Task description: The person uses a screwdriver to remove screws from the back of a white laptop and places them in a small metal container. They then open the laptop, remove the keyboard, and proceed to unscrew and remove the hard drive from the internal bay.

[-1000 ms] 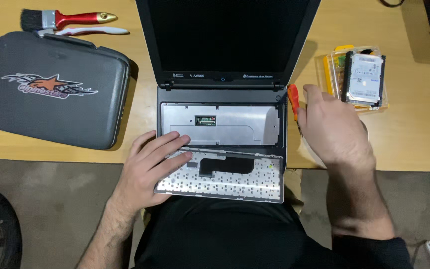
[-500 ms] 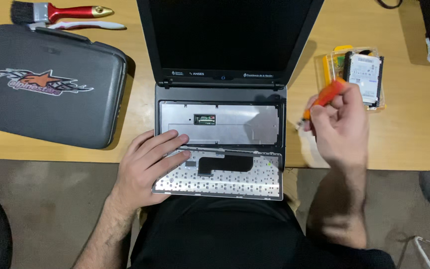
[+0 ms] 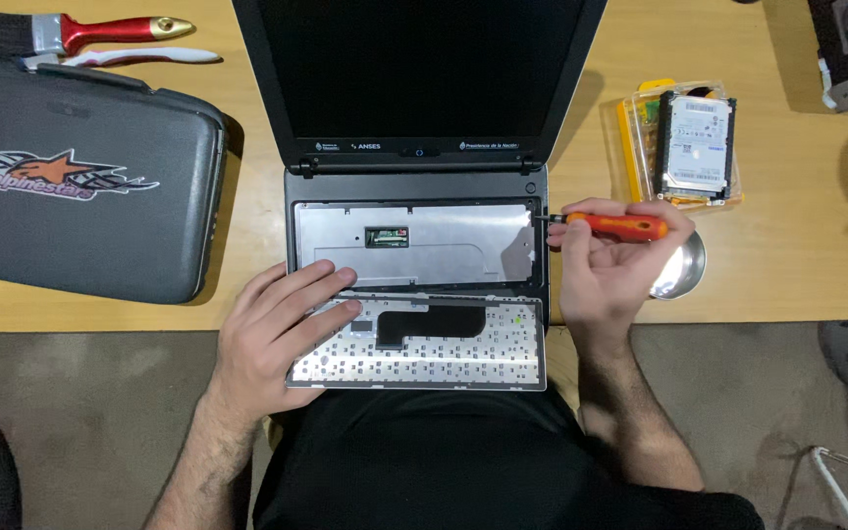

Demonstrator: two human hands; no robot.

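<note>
Two hands work on an opened black laptop (image 3: 419,186) on a wooden table (image 3: 797,265).

Left hand (image 3: 277,334) lies spread on the flipped silver keyboard panel (image 3: 434,348); right hand (image 3: 610,265) pinches an orange-handled screwdriver (image 3: 615,226), tip at the laptop's right edge.

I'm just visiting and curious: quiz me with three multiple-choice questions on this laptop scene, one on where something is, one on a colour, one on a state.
1. Where does the grey case lie?
A. left of the laptop
B. on the laptop
C. on the floor

2. What colour is the handle of the screwdriver in the right hand?
A. blue
B. orange
C. green

3. How is the keyboard?
A. seated in place
B. lifted out and flipped over
C. missing

Answers: 1 A, the case sits on the table beside the laptop's left edge. 2 B, the handle is orange. 3 B, its underside faces up under the left hand, and the bay behind is bare metal.
</note>
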